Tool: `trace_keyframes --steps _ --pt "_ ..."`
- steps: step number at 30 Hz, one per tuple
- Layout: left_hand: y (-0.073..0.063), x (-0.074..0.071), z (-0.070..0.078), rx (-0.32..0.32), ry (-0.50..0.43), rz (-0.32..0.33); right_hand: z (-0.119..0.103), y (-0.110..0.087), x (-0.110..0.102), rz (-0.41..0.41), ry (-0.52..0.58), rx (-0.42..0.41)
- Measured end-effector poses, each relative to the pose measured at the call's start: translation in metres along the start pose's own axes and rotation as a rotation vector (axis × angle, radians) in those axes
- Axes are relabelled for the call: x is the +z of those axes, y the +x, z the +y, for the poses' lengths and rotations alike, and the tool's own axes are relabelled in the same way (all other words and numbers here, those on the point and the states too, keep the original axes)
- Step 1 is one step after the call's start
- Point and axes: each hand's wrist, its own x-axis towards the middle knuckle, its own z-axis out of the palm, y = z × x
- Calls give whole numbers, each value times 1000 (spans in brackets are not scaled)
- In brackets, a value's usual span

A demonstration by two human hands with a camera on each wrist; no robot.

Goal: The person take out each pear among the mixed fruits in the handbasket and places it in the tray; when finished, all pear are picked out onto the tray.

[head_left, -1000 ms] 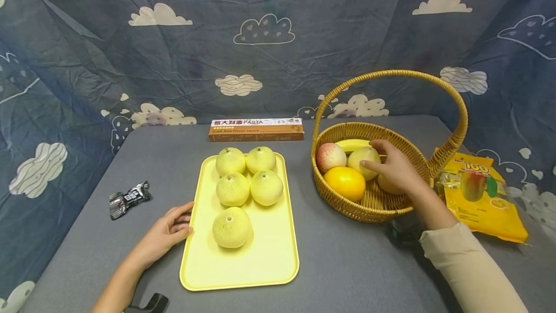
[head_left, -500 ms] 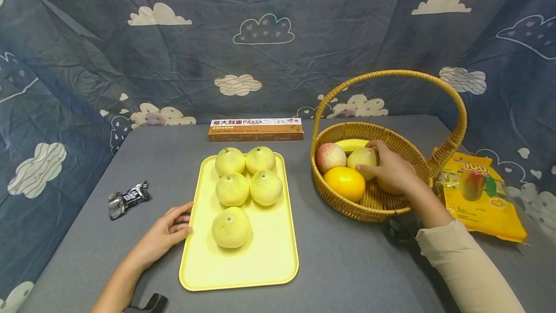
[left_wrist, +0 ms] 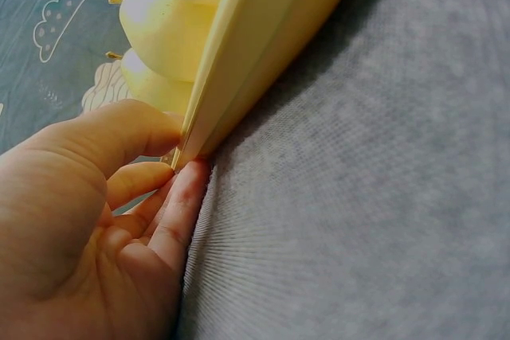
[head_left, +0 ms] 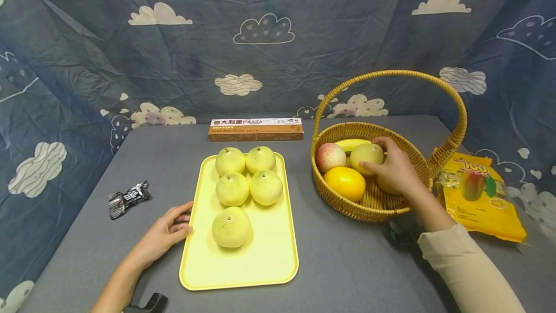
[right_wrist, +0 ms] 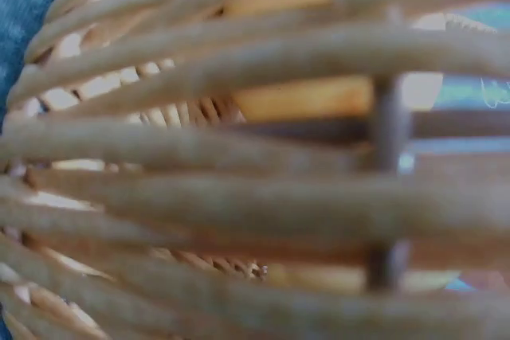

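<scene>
In the head view my right hand (head_left: 395,168) reaches into the wicker basket (head_left: 360,214) and grips a round yellow-green pear (head_left: 366,157), thumb at the front and fingers behind. Beside that pear lie a red-and-cream peach (head_left: 331,157), an orange-yellow fruit (head_left: 345,183) and a banana (head_left: 351,144); another fruit is mostly hidden under my hand. My left hand (head_left: 162,233) pinches the left rim of a yellow tray (head_left: 273,264), thumb and fingers meeting at its edge (left_wrist: 199,109) in the left wrist view. Several similar pears (head_left: 232,227) sit on the tray. Basket weave (right_wrist: 239,149) blocks the right wrist view.
A pasta box (head_left: 255,130) lies behind the tray. At the left is a small black-and-silver wrapped packet (head_left: 129,200). A yellow mango-print bag (head_left: 482,202) lies right of the basket, whose tall handle (head_left: 393,73) arches over its opening.
The pear in my right hand has turned and risen slightly, its stem end now showing near my fingers. My left hand and the tray stay where they were.
</scene>
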Motion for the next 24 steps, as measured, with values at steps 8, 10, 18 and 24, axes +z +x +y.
trace_keyframes --steps 8,10,18,24 --pt "0 -1 0 -17 3 -2 -11 -4 1 154 98 -52" --pt "0 -1 0 -15 4 -1 -20 -8 1 186 119 -68" --pt "1 -1 1 -15 0 -4 -66 -34 2 293 188 -230" --pt "0 -1 1 -17 -6 -4 -99 -54 18 200 288 -364"
